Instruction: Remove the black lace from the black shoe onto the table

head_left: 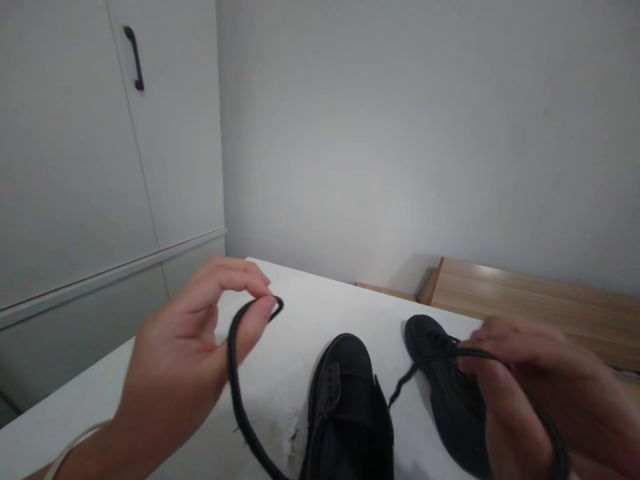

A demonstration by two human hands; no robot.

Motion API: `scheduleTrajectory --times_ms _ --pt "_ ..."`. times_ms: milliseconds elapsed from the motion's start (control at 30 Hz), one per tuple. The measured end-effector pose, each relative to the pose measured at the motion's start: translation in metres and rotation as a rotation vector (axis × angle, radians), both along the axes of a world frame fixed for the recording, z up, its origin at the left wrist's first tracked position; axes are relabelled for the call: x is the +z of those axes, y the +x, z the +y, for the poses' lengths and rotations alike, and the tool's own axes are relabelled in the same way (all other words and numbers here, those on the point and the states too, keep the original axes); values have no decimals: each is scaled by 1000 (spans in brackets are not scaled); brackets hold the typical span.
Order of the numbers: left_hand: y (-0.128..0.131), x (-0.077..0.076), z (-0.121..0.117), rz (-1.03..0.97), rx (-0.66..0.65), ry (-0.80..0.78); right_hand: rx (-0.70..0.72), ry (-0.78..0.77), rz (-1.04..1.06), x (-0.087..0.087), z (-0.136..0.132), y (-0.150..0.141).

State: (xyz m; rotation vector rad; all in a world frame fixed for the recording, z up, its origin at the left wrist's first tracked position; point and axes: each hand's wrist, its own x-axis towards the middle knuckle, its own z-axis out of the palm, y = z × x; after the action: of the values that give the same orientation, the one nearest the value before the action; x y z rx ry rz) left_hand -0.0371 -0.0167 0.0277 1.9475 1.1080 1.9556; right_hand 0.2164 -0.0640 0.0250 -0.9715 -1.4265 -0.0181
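Observation:
Two black shoes stand on a white table. The nearer shoe is at centre and has open eyelets. The other shoe lies to its right, partly behind my right hand. My left hand is raised at left and pinches a loop of black shoelace between thumb and fingertips. The lace runs down out of the frame's bottom edge. My right hand is blurred at lower right, its fingers closed on another stretch of black lace whose frayed tip hangs between the shoes.
A white cupboard with a black handle stands at left. A plain grey wall is behind the table. A wooden surface lies beyond the table's far right edge.

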Motion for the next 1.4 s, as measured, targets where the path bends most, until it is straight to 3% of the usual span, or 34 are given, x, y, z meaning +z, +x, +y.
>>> scheduleTrajectory --times_ms 100,233,467,533,633,700,833,933,1100,1233,1400 --pt "7 9 -10 100 -156 -81 177 -55 -144 18 3 -29" --pt "11 14 -17 117 -308 -150 365 -76 -204 28 10 -58" --pt "0 11 -17 109 -406 -233 437 -98 -223 29 13 -70" --pt "-10 12 -13 166 -337 -205 425 -126 -280 28 14 -65" --pt "-32 13 -2 257 -106 -143 368 -191 -399 26 16 -52" --pt "-49 14 5 301 36 -118 355 -290 -488 24 18 -41" --pt "-82 11 17 366 200 -50 413 -567 -709 13 14 -23" --pt "-106 -6 21 397 259 -15 464 -704 -923 -3 8 -20" --pt "-134 -65 13 405 164 -196 383 -717 -1280 -20 6 -34" --pt "-147 -111 -7 438 160 -387 315 -674 -1316 -25 8 -44" --pt "-167 -147 -19 424 197 -396 242 -627 -1228 -37 8 -50"
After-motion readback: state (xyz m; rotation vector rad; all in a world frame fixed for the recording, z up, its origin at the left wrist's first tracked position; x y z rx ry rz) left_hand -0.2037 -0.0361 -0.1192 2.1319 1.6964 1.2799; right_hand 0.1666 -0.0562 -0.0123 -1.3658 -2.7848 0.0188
